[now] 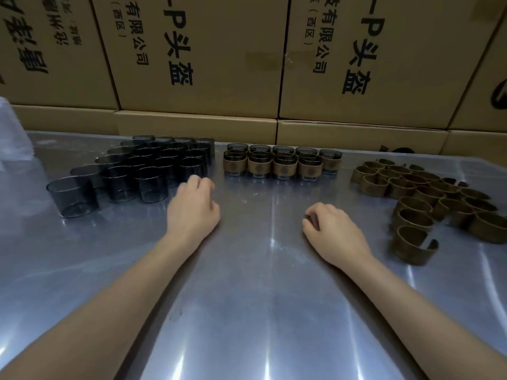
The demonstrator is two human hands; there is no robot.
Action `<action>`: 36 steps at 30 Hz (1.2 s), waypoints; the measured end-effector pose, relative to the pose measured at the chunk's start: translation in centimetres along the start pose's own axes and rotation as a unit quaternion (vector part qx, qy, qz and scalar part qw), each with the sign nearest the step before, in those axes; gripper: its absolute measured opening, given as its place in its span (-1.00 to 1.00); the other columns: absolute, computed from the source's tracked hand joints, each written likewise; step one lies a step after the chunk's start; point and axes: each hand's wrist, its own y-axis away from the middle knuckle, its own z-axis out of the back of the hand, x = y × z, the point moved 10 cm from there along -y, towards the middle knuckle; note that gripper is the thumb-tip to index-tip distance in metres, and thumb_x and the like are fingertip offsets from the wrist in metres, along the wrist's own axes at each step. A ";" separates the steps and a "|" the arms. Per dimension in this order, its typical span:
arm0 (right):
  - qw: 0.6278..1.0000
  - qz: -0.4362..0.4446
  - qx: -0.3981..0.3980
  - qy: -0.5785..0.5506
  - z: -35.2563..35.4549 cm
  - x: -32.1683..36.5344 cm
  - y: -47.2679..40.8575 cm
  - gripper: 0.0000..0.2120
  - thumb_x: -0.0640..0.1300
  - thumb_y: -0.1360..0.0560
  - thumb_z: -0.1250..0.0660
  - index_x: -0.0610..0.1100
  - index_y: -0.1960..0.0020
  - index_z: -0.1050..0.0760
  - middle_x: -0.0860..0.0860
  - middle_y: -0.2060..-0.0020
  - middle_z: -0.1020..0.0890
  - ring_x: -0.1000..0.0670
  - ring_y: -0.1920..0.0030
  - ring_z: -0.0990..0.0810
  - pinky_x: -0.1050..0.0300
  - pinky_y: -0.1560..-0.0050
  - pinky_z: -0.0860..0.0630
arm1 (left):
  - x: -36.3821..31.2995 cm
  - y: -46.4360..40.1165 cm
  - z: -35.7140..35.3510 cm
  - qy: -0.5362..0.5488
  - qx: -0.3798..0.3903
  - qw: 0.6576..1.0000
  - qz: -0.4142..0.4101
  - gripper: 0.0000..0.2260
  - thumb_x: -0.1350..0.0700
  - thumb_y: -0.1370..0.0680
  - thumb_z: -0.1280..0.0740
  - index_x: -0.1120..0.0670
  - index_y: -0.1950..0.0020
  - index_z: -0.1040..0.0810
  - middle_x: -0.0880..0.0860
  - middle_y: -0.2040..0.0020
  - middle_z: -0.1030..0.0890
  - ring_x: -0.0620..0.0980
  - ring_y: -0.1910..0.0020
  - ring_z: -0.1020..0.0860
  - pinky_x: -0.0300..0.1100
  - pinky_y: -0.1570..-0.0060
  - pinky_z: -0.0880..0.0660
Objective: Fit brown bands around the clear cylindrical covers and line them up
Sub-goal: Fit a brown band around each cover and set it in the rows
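Far left, the bare clear covers [131,168] sit packed in rows near the table's [247,311] back edge. The left hand [192,209] is just beside them, fingers loosely curled, holding nothing. Banded covers [282,163] line up in the middle back. The right hand [332,231] rests loosely curled too, nothing in it, with bare table between the hands. Brown bands [428,196] are heaped by the right edge.

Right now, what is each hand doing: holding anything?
Left hand: fingers loosely curled, holding nothing, beside the bare cups.
Right hand: fingers loosely curled, holding nothing.
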 end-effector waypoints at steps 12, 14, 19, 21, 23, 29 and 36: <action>1.000 0.012 0.012 0.020 0.5 0.9 0.9 -0.75 0.05 -0.60 -0.15 0.01 -0.24 -0.40 0.01 -0.18 -0.47 -0.03 -0.21 -0.40 0.08 -0.10 -0.39 | 7.1 -2.1 2.2 -0.140 -0.053 0.981 0.123 -0.72 0.08 -0.63 -0.19 0.26 -0.22 -0.44 0.24 -0.16 -0.51 0.25 -0.23 -0.41 0.22 -0.37 -0.20; 0.999 0.013 0.010 0.032 0.4 1.0 0.8 -0.74 0.05 -0.60 -0.13 0.01 -0.24 -0.40 0.00 -0.17 -0.47 -0.04 -0.20 -0.40 0.10 -0.04 -0.36 | 6.0 -2.0 2.2 -0.097 -0.059 0.990 0.082 -0.77 0.09 -0.64 -0.17 0.25 -0.10 -0.49 0.21 -0.03 -0.54 0.23 -0.11 -0.45 0.16 -0.20 -0.36; 0.998 0.055 0.002 0.037 0.4 2.2 0.7 -0.72 0.14 -0.59 -0.14 0.02 -0.19 -0.42 0.05 -0.11 -0.50 0.01 -0.15 -0.43 0.13 0.06 -0.36 | -0.7 0.5 1.4 0.068 -0.013 0.995 -0.065 -0.75 0.00 -0.62 -0.17 0.13 0.13 -0.45 0.05 0.15 -0.46 0.03 0.05 -0.39 -0.01 0.12 -0.41; 0.994 0.103 0.021 0.016 -0.1 3.8 0.8 -0.57 0.29 -0.52 -0.15 0.05 -0.25 -0.40 0.11 -0.14 -0.52 0.05 -0.18 -0.45 0.16 0.05 -0.37 | -4.4 2.0 1.1 0.119 0.010 0.986 -0.118 -0.72 -0.05 -0.63 -0.13 0.09 0.18 -0.40 0.01 0.19 -0.41 -0.02 0.09 -0.34 -0.04 0.09 -0.37; 0.991 0.125 0.048 -0.009 -0.6 4.8 0.9 -0.36 0.42 -0.40 -0.17 0.07 -0.34 -0.34 0.13 -0.19 -0.53 0.06 -0.22 -0.46 0.13 0.02 -0.38 | -8.5 3.8 0.9 0.180 0.033 0.968 -0.172 -0.69 -0.08 -0.64 -0.07 0.03 0.24 -0.34 -0.06 0.25 -0.35 -0.05 0.13 -0.32 -0.06 0.07 -0.35; 0.976 0.078 0.067 -0.192 -0.4 4.1 0.7 -0.50 0.22 -0.27 -0.34 0.08 -0.14 -0.35 0.16 0.06 -0.60 0.06 0.03 -0.58 0.03 0.09 -0.54 | -12.9 6.0 0.0 0.332 0.068 0.929 -0.152 -0.71 -0.17 -0.59 -0.03 -0.15 0.30 -0.31 -0.14 0.25 -0.40 -0.19 0.12 -0.39 -0.24 0.07 -0.32; 0.926 0.080 0.009 -0.368 0.6 4.6 0.6 -0.47 -0.04 -0.30 -0.59 0.12 -0.15 -0.39 0.27 0.04 -0.59 0.28 -0.01 -0.57 0.33 -0.03 -0.50 | -9.0 4.5 0.2 0.508 0.016 0.861 -0.004 -0.80 0.03 -0.65 -0.18 -0.03 -0.24 -0.48 -0.11 -0.19 -0.51 -0.32 -0.19 -0.45 -0.50 -0.15 -0.33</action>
